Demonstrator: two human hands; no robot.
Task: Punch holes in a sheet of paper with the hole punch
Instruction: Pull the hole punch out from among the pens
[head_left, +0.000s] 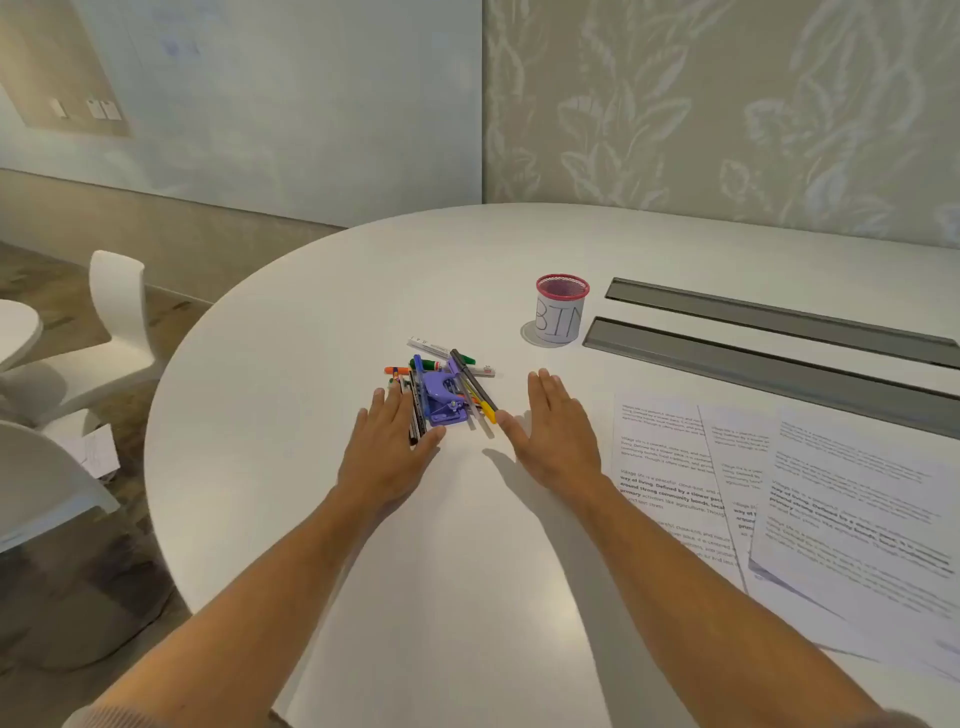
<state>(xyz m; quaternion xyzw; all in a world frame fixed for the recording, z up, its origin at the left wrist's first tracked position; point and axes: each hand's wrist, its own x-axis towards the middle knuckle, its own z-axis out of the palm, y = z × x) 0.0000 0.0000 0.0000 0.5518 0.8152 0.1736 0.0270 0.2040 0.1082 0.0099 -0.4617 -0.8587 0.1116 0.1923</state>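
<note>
Mesh cup (562, 310) marked BIN at 1 o'clock, contents unseen. Left hand (387, 451) and right hand (556, 431) flat, fingers straight, holding nothing, flanking purple hole punch (440, 399) among pens (470, 382). Paper sheets (779, 478) at 3 o'clock.

Both arms reach straight out toward 12 o'clock. The left hand (387, 449) lies flat, palm down, fingers straight and close together. The right hand (553, 428) is flat too, its thumb sticking out toward 9 o'clock.

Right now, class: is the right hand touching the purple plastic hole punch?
Apart. The head view shows the right hand flat on the white table, pens lying between it and the purple plastic hole punch.
</note>
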